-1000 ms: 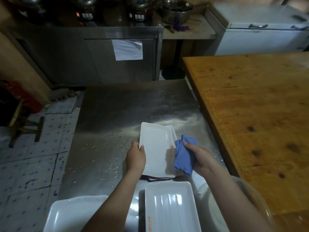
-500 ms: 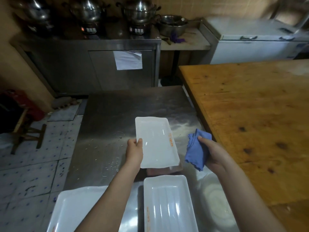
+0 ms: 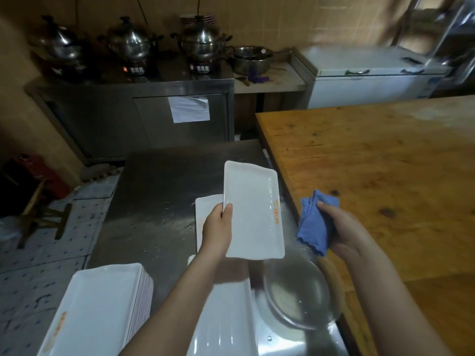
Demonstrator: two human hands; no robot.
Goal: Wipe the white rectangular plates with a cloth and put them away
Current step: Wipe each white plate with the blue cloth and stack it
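Observation:
My left hand [image 3: 217, 231] grips the left edge of a white rectangular plate [image 3: 253, 210] and holds it lifted above the steel table [image 3: 159, 191]. Another white plate [image 3: 203, 217] lies flat on the table just under and left of it. My right hand [image 3: 339, 232] is closed on a crumpled blue cloth [image 3: 314, 222], apart from the plate, to its right. A tall stack of white rectangular plates [image 3: 100, 309] stands at the near left. One more white plate [image 3: 226, 322] lies near me, partly hidden by my left forearm.
A clear glass bowl [image 3: 298, 291] sits at the near right of the steel table. A large wooden table [image 3: 372, 170] borders it on the right. Pots on a steel counter [image 3: 133, 80] and a white chest freezer [image 3: 367, 78] stand at the back. Tiled floor lies to the left.
The left hand lifted the plate off the table, up and to the right, uncovering a plate beneath. The right hand with the cloth left the plate and moved right. The camera tilted up.

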